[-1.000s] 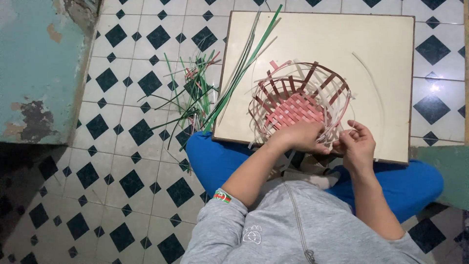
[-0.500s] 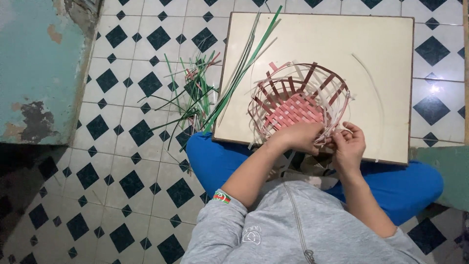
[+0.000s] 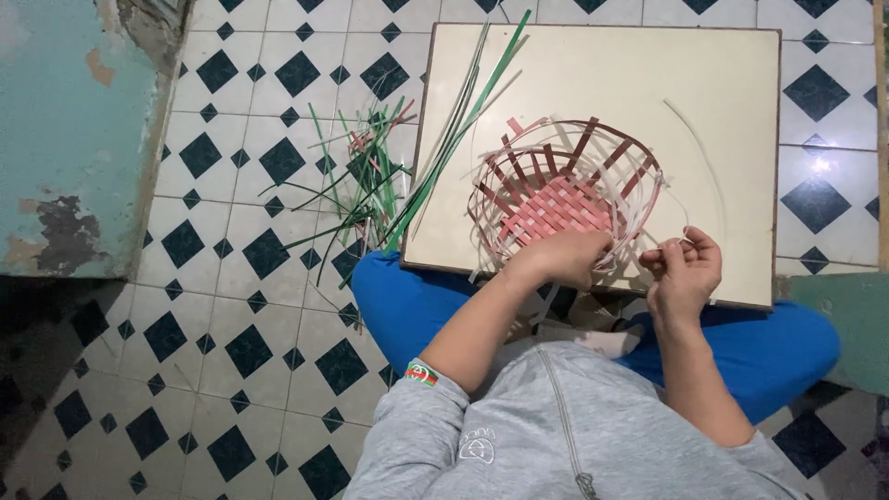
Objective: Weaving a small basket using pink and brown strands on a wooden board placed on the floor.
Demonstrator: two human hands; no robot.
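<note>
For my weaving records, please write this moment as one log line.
left hand: grip on half-woven basket near rim | right hand: pinching pale strip | basket on cream board | green strips on tiled floor

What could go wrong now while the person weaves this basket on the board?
The basket is half woven, and only the left hand steadies its near rim, so the loose upright strips may spring out. The right hand pinches a thin pale strip; pulling hard might kink it. The board rests on the knees and could tip.
</note>
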